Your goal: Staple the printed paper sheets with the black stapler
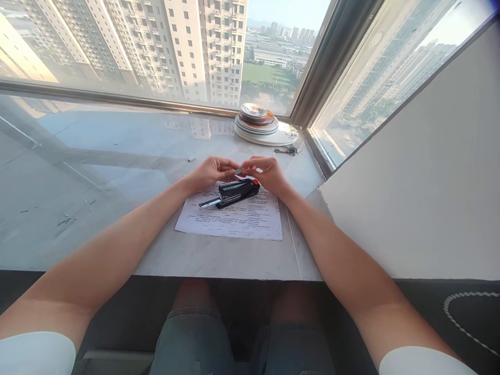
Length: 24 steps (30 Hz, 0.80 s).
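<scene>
A black stapler point(236, 191) with an orange end lies opened on a printed sheet of paper point(234, 219), its metal staple channel pulled out to the left. Just above it, my left hand point(211, 172) and my right hand point(267, 173) meet, fingers pinched together on a small grey strip of staples point(238, 171) held between them. Both hands hover over the stapler's far end without touching it.
The marble window ledge point(117, 172) holds a stack of plates point(260, 125) at the back right, with a small bunch of keys point(288, 151) beside it. Loose staples are scattered at the left point(68, 219). A white wall point(410, 198) closes the right side.
</scene>
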Tool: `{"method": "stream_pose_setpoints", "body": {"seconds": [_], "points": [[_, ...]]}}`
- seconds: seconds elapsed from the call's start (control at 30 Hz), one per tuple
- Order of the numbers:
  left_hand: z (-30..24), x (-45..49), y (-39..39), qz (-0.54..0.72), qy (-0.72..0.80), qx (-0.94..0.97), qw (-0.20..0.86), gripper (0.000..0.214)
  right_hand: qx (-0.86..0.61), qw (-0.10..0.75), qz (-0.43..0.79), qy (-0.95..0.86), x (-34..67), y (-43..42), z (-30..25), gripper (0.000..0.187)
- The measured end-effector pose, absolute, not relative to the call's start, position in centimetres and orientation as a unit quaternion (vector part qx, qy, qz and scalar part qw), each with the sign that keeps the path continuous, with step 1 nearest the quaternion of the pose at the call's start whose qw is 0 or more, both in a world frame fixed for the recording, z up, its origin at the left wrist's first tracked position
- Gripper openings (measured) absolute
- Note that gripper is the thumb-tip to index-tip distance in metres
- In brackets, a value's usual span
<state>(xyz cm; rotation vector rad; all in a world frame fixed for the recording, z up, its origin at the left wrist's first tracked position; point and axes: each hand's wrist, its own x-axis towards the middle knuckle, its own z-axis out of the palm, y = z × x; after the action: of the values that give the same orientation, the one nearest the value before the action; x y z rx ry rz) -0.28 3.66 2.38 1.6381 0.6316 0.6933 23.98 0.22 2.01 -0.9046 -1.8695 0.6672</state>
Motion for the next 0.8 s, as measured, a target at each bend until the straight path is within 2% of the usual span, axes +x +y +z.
{"method": "stream_pose_setpoints", "body": {"seconds": [0.3,0.8], "points": [[2.49,-0.23,3.74,0.289,0.286,0.698,0.590,0.059,-0.342,0.485,0.273,-0.757,23.97,0.27,1.88,0.020],[2.92,-0.31,3.66,0.274,0.284,0.659,0.641,0.054,-0.335,0.494,0.288,-0.749,23.91,0.36,1.77,0.030]]}}
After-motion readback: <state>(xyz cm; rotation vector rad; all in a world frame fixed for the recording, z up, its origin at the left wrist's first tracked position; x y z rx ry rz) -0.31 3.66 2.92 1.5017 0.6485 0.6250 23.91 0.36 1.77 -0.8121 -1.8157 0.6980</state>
